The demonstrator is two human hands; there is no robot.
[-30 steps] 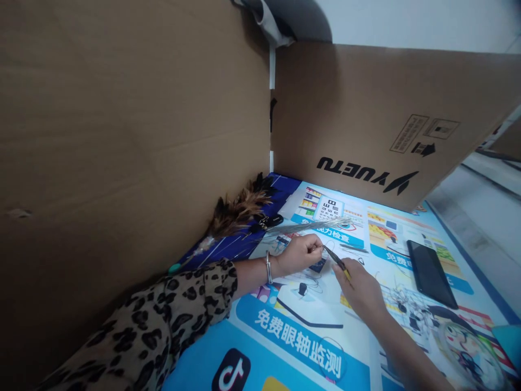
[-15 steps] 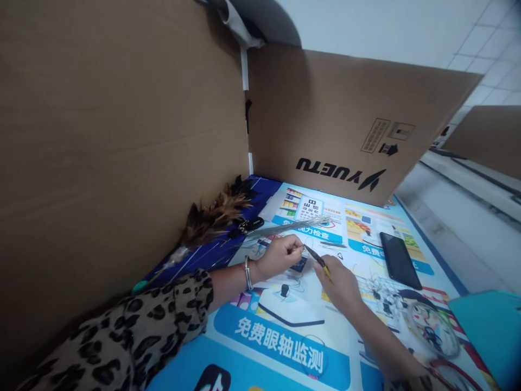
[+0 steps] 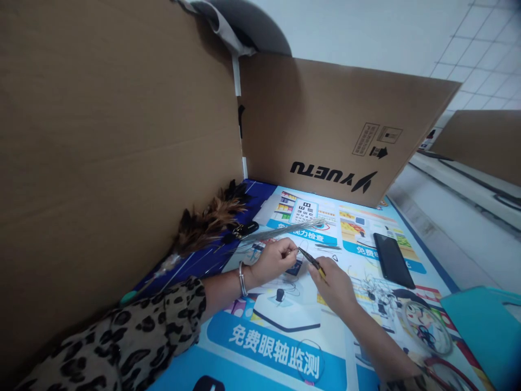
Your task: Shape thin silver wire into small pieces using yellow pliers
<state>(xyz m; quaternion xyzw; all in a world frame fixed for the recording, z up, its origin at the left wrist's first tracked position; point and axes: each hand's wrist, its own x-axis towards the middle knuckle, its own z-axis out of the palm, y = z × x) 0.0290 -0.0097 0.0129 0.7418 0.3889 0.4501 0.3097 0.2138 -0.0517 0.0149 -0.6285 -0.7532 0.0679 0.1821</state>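
My left hand (image 3: 275,259), wearing a silver bangle (image 3: 242,278), is closed in a pinch on a thin wire (image 3: 302,243), of which only a faint bit shows. My right hand (image 3: 334,283) grips a pair of pliers (image 3: 313,260) with yellow-and-black handles. The pliers' slim jaws point at the left fingertips, just to their right. Past both hands lies a bundle of straight silvery wires (image 3: 288,228). Several short dark wire pieces (image 3: 328,247) rest beyond the pliers.
Cardboard panels (image 3: 342,119) wall off the left and back. A feather duster (image 3: 207,222) lies along the left panel, near a black key fob (image 3: 248,228). On the right are a black phone (image 3: 394,260), tangled wire scraps (image 3: 378,290), a wire coil (image 3: 429,328) and a teal sheet (image 3: 484,320).
The pliers' tips have drawn slightly away from my left fingertips. The whole view has shifted a little, so the things appear further left.
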